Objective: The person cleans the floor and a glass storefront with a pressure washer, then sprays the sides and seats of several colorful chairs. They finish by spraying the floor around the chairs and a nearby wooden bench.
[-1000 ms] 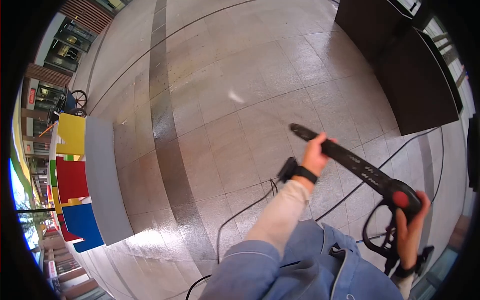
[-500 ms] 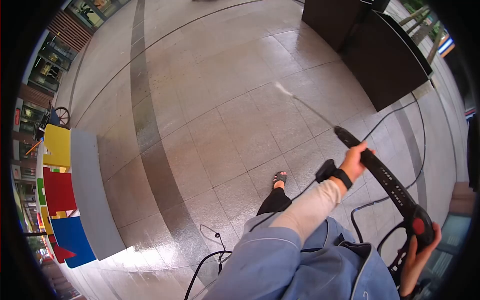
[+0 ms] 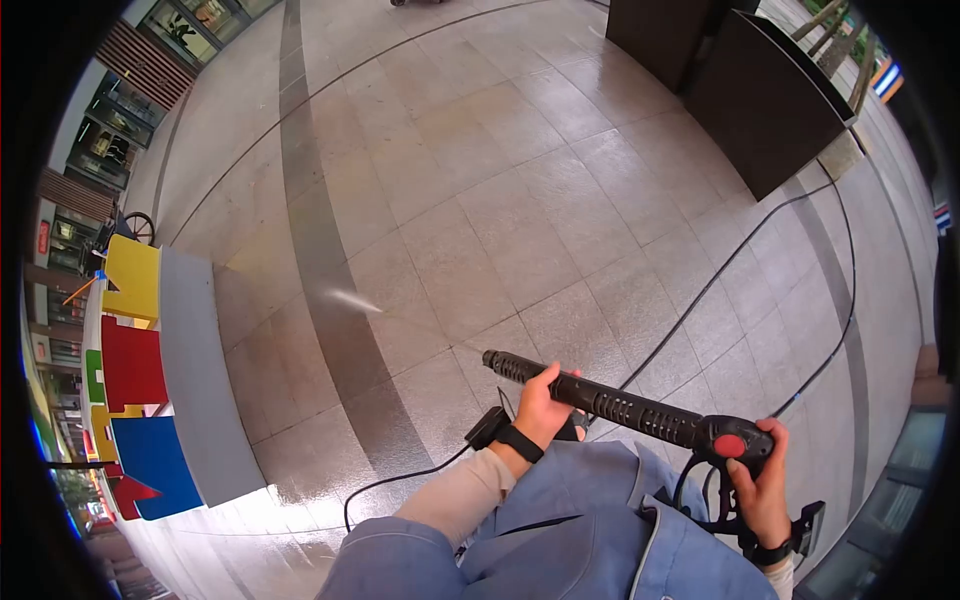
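A black pressure washer gun [image 3: 645,411] with a red round badge lies across the front of my body, its nozzle pointing left. My left hand [image 3: 543,408] is wrapped round the barrel near the nozzle end. At the rear, my right hand [image 3: 764,488] grips the handle by the badge; some of its fingers are hidden behind the gun. A thin water jet leaves the nozzle and shows as a white spray [image 3: 355,300] over the wet paving [image 3: 470,240], by the dark tile strip. From the gun's rear a black hose [image 3: 835,350] runs off to the right.
Tall dark planter boxes [image 3: 765,105] stand at the upper right, and the hose passes beside them. To the left is a grey ledge [image 3: 200,380] with yellow, red and blue panels [image 3: 155,465]. Shopfronts [image 3: 110,120] line the far left.
The gun has swung to the left and now lies flatter across my body. Both hands moved with it, and the spray shifted from the upper middle to the left, near the dark strip.
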